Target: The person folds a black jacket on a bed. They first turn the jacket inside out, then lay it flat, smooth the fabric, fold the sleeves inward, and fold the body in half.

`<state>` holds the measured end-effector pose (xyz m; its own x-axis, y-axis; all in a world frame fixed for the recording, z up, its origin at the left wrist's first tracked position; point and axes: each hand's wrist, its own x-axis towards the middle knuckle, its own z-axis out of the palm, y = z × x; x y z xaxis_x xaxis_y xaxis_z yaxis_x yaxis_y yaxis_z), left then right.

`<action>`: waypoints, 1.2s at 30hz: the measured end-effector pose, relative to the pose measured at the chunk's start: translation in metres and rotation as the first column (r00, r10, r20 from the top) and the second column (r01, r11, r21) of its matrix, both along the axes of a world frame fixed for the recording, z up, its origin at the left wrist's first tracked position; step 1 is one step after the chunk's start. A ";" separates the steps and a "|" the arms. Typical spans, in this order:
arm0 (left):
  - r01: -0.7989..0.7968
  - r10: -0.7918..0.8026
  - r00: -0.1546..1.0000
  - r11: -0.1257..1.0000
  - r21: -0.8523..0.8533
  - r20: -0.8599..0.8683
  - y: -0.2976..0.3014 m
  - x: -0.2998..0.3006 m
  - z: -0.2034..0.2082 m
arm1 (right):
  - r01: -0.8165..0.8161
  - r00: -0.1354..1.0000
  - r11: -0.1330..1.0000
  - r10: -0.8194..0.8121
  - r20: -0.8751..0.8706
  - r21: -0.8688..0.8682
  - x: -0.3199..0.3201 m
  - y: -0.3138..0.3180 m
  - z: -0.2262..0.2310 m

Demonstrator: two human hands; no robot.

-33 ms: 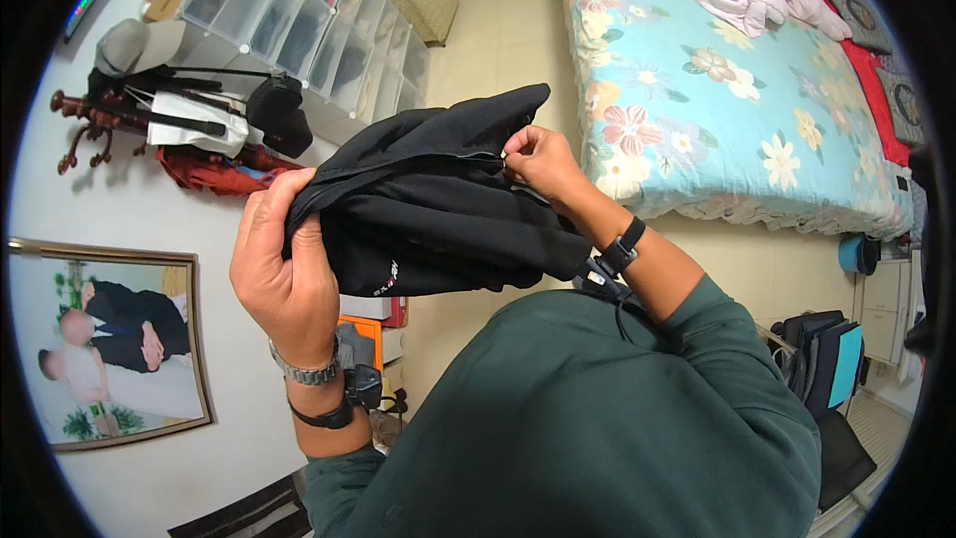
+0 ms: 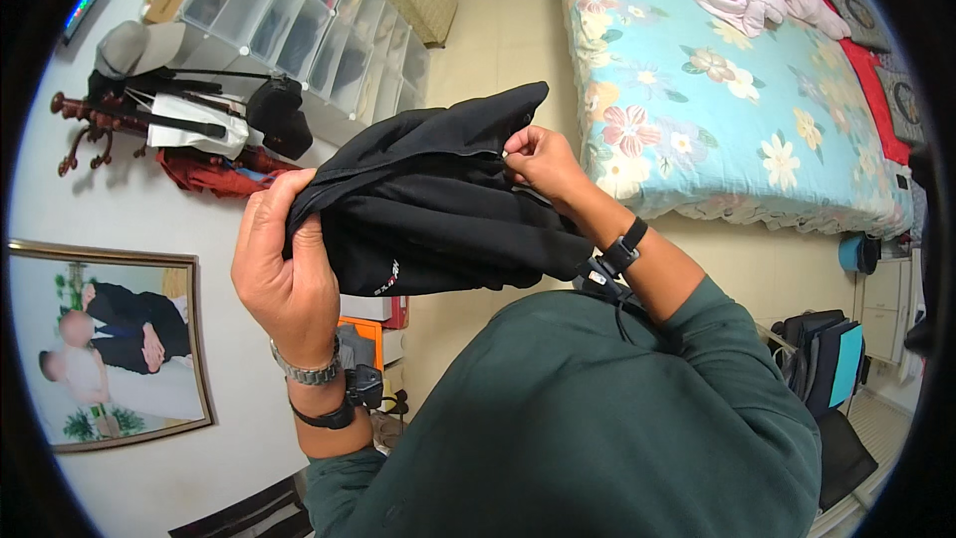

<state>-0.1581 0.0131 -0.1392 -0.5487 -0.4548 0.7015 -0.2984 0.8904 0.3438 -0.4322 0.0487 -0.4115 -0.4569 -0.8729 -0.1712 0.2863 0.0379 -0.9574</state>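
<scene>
A black garment with a zipper, seemingly a jacket (image 2: 418, 210), hangs folded between my hands in front of my chest. It bears a small light mark on its lower left part. My left hand (image 2: 284, 254) is closed on the left end of the fabric, thumb below and fingers behind the edge. On the other side, my right hand (image 2: 543, 162) pinches a spot at the end of the zipper line (image 2: 438, 156), fingertips pressed together. Whether they hold the zipper pull or just the cloth is too small to tell. Loose folds droop toward my right forearm.
A bed with a floral blue cover (image 2: 677, 110) stands at the right. Clear stacked boxes (image 2: 299, 25) and a wooden coat rack (image 2: 95, 120) with caps and bags are at the left. A framed picture (image 2: 204, 339) hangs nearby. Folded dark clothes (image 2: 812, 359) lie at the lower right.
</scene>
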 end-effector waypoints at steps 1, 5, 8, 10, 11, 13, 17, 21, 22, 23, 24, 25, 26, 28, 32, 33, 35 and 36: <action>0.010 -0.010 1.000 1.000 0.000 -0.001 0.000 -0.001 0.000 | -0.002 0.998 1.000 0.000 0.062 0.022 -0.003 0.005 0.005; 0.051 -0.051 0.999 0.999 0.015 -0.008 0.000 -0.003 -0.001 | -0.163 0.943 0.986 0.150 0.298 0.019 -0.020 0.024 0.021; 0.061 -0.060 0.997 0.998 0.026 -0.040 0.001 -0.006 -0.001 | -0.272 0.876 0.957 0.291 0.386 -0.105 -0.017 0.025 0.024; 0.068 -0.065 0.996 0.996 0.055 -0.061 0.002 -0.006 0.001 | -0.322 0.875 0.939 0.344 0.341 -0.121 -0.007 0.022 0.020; 0.079 -0.073 0.994 0.994 0.074 -0.082 0.003 -0.006 0.001 | -0.248 0.901 0.953 0.292 0.320 -0.172 -0.001 0.018 0.017; 0.040 -0.029 0.993 0.995 0.095 -0.118 0.005 -0.004 0.004 | -0.172 0.938 0.962 0.226 0.263 -0.214 0.003 0.015 0.011; -0.052 0.101 0.966 0.978 0.202 -0.239 0.009 0.009 0.013 | -0.038 0.962 0.992 0.069 0.265 -0.118 -0.011 0.019 0.009; -0.032 0.090 0.974 0.964 0.264 -0.210 0.005 0.017 0.008 | 0.050 0.976 0.989 -0.018 0.215 -0.142 -0.018 0.022 0.025; -0.010 0.073 0.974 0.960 0.279 -0.215 0.002 0.017 0.004 | 0.061 0.983 0.983 -0.029 0.183 -0.173 -0.016 0.021 0.031; 0.008 0.060 0.973 0.955 0.296 -0.221 0.001 0.018 0.000 | -0.004 0.990 0.988 0.026 0.142 -0.154 -0.017 0.020 0.037; 0.023 0.051 0.973 0.949 0.315 -0.226 0.001 0.020 -0.004 | 0.002 0.993 0.984 0.019 0.114 -0.180 -0.014 0.019 0.042; 0.004 0.060 0.978 0.952 0.307 -0.198 0.000 0.023 -0.007 | -0.022 0.988 0.984 0.048 0.144 -0.177 -0.016 0.019 0.049; 0.008 0.081 0.969 0.934 0.357 -0.233 -0.001 0.027 -0.009 | -0.051 0.978 0.972 0.095 0.185 -0.231 -0.016 0.019 0.055; 0.026 0.120 0.947 0.895 0.446 -0.297 -0.007 0.034 -0.009 | 0.016 0.967 0.962 0.055 0.250 -0.271 -0.021 0.022 0.069; 0.307 0.137 0.849 0.657 0.688 -0.510 -0.020 0.047 -0.013 | -0.030 0.998 0.958 0.012 -0.063 -0.284 -0.025 0.030 0.100; 0.352 0.144 0.822 0.631 0.692 -0.550 -0.021 0.046 -0.022 | -0.104 0.995 0.936 0.097 -0.036 -0.336 -0.023 0.035 0.108; 0.454 0.084 0.823 0.495 0.740 -0.561 -0.026 0.048 -0.030 | -0.266 0.952 0.889 0.303 0.042 -0.373 -0.018 0.041 0.123; 0.545 -0.003 0.805 0.400 0.737 -0.593 -0.028 0.050 -0.032 | -0.258 0.963 0.932 0.226 -0.148 -0.254 -0.013 0.033 0.130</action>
<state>-0.1076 -0.0145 -0.1716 -0.5247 -0.8231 0.2174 0.3257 0.0418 0.9445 -0.4448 0.0814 -0.2815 -0.2283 -0.9654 0.1259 0.1883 -0.1707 -0.9672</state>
